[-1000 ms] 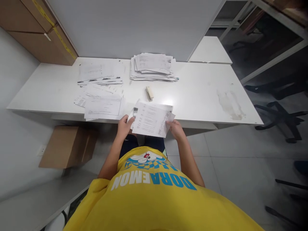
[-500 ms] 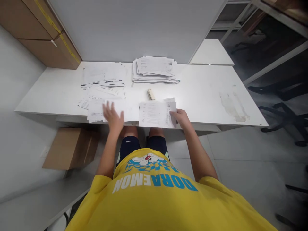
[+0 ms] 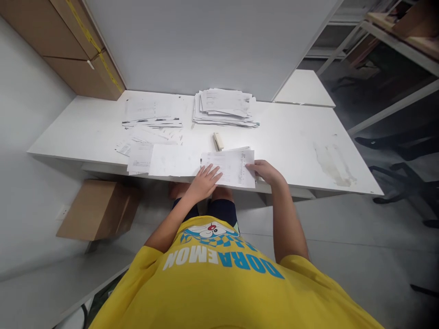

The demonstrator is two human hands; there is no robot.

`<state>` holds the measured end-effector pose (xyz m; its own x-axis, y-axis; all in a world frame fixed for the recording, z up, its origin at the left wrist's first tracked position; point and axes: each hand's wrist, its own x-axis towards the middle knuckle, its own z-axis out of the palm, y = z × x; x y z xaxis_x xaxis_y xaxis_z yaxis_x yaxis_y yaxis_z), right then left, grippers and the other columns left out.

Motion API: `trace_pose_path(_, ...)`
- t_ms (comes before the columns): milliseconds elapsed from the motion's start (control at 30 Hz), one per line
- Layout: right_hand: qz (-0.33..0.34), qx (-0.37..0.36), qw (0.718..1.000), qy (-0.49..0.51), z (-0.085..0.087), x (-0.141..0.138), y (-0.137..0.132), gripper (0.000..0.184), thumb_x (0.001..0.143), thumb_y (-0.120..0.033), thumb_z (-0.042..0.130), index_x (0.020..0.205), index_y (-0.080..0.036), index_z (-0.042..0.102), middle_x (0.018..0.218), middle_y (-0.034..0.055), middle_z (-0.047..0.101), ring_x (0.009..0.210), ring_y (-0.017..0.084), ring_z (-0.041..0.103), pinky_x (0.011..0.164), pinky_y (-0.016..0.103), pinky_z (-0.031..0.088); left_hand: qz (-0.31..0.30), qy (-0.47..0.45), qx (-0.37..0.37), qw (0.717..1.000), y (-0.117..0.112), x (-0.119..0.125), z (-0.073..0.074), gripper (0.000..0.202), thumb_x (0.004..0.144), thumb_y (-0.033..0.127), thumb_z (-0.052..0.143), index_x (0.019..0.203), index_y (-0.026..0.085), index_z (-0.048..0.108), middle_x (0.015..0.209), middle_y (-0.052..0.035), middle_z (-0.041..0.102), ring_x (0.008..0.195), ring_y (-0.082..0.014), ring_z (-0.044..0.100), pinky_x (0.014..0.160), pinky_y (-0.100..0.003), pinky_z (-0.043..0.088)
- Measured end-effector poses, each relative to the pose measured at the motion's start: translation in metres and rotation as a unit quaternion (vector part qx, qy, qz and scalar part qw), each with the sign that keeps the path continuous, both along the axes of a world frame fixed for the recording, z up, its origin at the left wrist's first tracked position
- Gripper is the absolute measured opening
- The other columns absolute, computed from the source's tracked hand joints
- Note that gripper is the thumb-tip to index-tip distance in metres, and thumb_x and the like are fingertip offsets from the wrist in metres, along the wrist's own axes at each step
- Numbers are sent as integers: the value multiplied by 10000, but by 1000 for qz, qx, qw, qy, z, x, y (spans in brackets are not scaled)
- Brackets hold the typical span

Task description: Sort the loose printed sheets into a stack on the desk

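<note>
Printed sheets of paper (image 3: 236, 171) lie at the desk's front edge, a little over it. My right hand (image 3: 267, 172) pinches their right edge, thumb on top and fingers underneath. Flat on their left part rests my left hand (image 3: 204, 182), its fingers spread and holding nothing. A blank white sheet (image 3: 174, 160) is just left of them, overlapping more printed papers (image 3: 140, 157). Behind the held sheets sits a small beige stapler (image 3: 217, 141). How many sheets my right hand holds cannot be made out.
A thick paper stack (image 3: 224, 107) stands at the back of the white desk (image 3: 288, 137), against a grey panel. Looser papers (image 3: 151, 109) lie back left. Cardboard boxes (image 3: 82, 73) stand at the left rear, and another box (image 3: 92, 210) is below the desk.
My left hand has moved right, from over the left-hand papers onto the printed sheets. My right hand keeps its hold on their right edge. The camera view has shifted slightly.
</note>
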<state>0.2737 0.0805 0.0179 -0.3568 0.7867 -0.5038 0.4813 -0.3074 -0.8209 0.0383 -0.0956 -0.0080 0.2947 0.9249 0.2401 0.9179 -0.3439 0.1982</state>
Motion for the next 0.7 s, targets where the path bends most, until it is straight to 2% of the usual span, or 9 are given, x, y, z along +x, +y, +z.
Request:
trace_pose_path(67, 1, -5, 1000, 13, -3, 3, 6, 177, 736, -304, 759, 745, -153, 669, 791, 105, 709, 694, 204, 634, 580, 274, 482, -21, -4, 3, 1000, -1, -6, -1, 467, 973, 150, 386, 1419, 197, 519, 1522, -102, 482, 1502, -282, 296, 1222, -548, 260)
trace_pose_path(133, -12, 2, 1000, 11, -6, 2, 12, 173, 711, -292, 782, 726, -160, 670, 786, 109, 714, 696, 217, 642, 575, 284, 488, -24, -7, 4, 1000, -2, -9, -2, 518, 947, 110, 381, 1444, 205, 494, 1526, -90, 480, 1501, -270, 302, 1230, -537, 254)
trace_pose_path(267, -25, 5, 1000, -16, -8, -3, 26, 164, 672, -258, 800, 697, -164, 669, 747, 113, 709, 681, 229, 648, 569, 298, 498, 45, -19, 4, 999, 0, -8, -6, 624, 896, 120, 459, 1515, 155, 393, 1587, -135, 376, 1529, -316, 210, 1238, -549, 213)
trace_pose_path(333, -25, 6, 999, -38, -8, -4, 34, 176, 652, -254, 811, 680, -161, 664, 710, 111, 700, 657, 225, 639, 550, 295, 488, 57, -24, -10, 998, 2, -7, -8, 611, 907, 192, 514, 1504, 121, 404, 1595, -164, 349, 1527, -344, 201, 1228, -526, 245)
trace_pose_path(467, -41, 15, 997, -62, -8, 0, 45, 191, 648, -283, 813, 676, -159, 670, 724, 122, 712, 657, 231, 642, 520, 288, 471, 2, -5, -32, 999, 6, -8, -13, 529, 970, 397, 515, 1437, 150, 494, 1561, -148, 415, 1498, -361, 278, 1194, -522, 317)
trace_pose_path(600, -72, -7, 997, -36, -13, 5, 50, 214, 700, -332, 779, 730, -140, 688, 751, 134, 723, 673, 256, 662, 537, 319, 508, -8, 3, -13, 1000, 12, -7, -16, 392, 1008, 302, 454, 1369, 184, 552, 1488, -122, 517, 1483, -306, 333, 1185, -500, 353)
trace_pose_path(700, -91, 28, 995, -14, -17, 8, 53, 226, 743, -343, 751, 736, -125, 688, 729, 138, 714, 656, 265, 667, 561, 349, 530, -28, -3, -2, 1000, 19, -6, -19, 409, 982, 319, 522, 1359, 162, 556, 1465, -141, 538, 1481, -315, 336, 1185, -502, 366)
